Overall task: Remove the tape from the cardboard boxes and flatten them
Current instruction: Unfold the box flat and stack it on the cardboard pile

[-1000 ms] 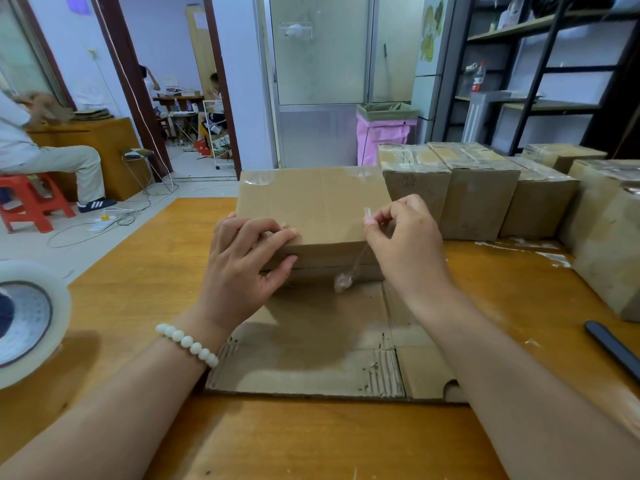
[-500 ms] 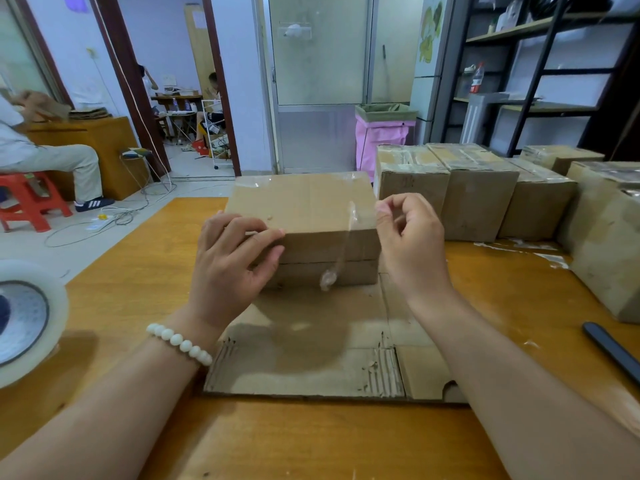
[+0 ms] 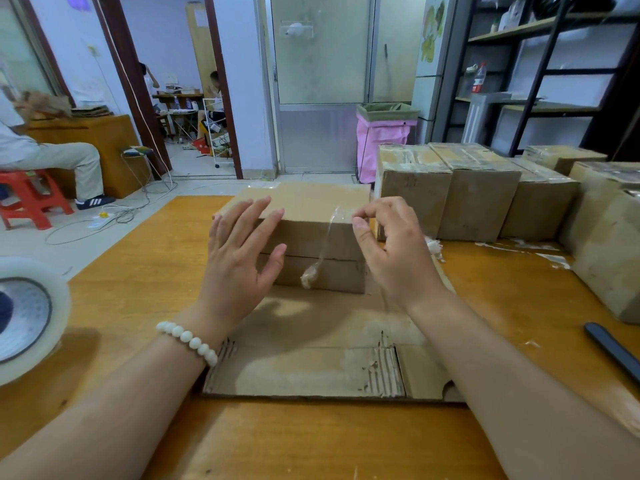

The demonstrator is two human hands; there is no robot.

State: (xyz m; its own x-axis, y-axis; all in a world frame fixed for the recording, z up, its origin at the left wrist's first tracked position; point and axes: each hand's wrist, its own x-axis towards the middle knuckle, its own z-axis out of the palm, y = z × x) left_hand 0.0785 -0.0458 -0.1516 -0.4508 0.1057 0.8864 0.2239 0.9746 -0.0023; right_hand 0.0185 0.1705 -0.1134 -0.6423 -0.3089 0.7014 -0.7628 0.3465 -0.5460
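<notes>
The box point(image 3: 311, 202) sits squarely on the flattened cardboard point(image 3: 311, 358); a second ago I had it tilted towards me. My left hand point(image 3: 239, 265) has given up its curled hold, and its fingers now lie straight and spread over the box's near left corner. My right hand point(image 3: 394, 251), at the box's right end, has slackened from a tight pinch to loose curls. I cannot tell whether the tape strip point(image 3: 325, 244) still clings to its fingertips. The strip hangs down the box's front face, crumpled below and caught at the top edge: nearly off, I judge, but not free.

The table point(image 3: 138, 289) lies open left of the box as far as the tape roll point(image 3: 31, 317). The taped boxes point(image 3: 481, 199) stand just right of it, so I should pull towards myself.
</notes>
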